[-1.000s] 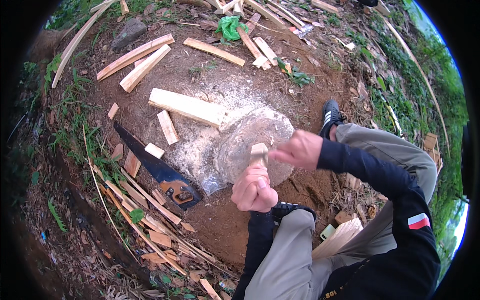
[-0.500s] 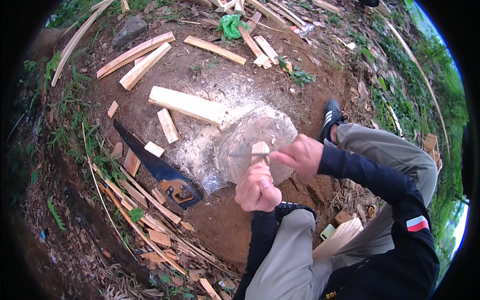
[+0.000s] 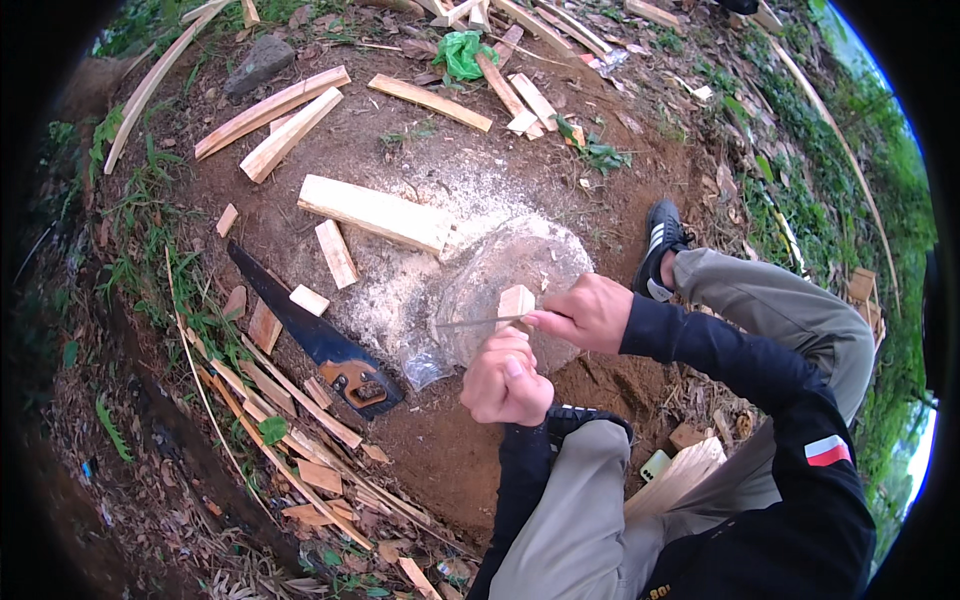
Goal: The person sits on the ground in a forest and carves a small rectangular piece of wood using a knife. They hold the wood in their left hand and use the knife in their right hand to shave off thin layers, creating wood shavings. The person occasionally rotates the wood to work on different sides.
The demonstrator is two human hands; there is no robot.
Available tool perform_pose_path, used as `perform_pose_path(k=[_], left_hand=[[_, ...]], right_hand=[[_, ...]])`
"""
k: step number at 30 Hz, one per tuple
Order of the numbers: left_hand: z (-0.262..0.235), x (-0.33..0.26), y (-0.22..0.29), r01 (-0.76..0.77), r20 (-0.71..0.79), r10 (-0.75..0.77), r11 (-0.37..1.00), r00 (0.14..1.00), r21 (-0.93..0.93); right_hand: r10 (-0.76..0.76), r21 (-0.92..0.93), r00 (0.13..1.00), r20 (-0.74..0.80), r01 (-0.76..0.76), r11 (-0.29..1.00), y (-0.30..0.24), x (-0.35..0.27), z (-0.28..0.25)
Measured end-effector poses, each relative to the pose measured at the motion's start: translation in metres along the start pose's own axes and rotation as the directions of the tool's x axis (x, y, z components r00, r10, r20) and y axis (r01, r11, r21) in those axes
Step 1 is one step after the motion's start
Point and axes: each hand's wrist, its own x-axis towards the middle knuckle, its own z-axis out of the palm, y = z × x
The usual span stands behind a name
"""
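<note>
My left hand (image 3: 505, 378) is closed around a small pale wood block (image 3: 516, 300), holding it upright above a clear plastic sheet (image 3: 520, 265). My right hand (image 3: 585, 312) grips a thin blade (image 3: 480, 322) that lies flat across the block, pointing left. The blade's handle is hidden inside my fist. Both hands are close together in front of my bent knees.
A hand saw (image 3: 315, 340) with a dark blade lies on the dirt to the left. A long wood plank (image 3: 375, 212) and a short wood piece (image 3: 336, 253) rest on sawdust behind it. Several offcuts and strips are scattered about. A shoe (image 3: 660, 240) stands at right.
My right hand has shifted slightly right and down, drawing the blade across the block. The left hand and block stay in nearly the same place.
</note>
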Motion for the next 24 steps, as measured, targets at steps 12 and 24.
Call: perform_pose_path(k=[12,24], left_hand=[[-0.008,0.014,0.0,0.177,-0.099,-0.183,0.982,0.978,-0.064],[-0.001,0.01,0.004,0.11,0.007,-0.111,0.994,0.994,0.008]], right_hand=[[0.444,0.817,0.772,0.455,-0.56,0.136,-0.012,-0.01,-0.021],[0.217,0.035,0.968,-0.128,-0.214,0.976,-0.036,-0.028,0.005]])
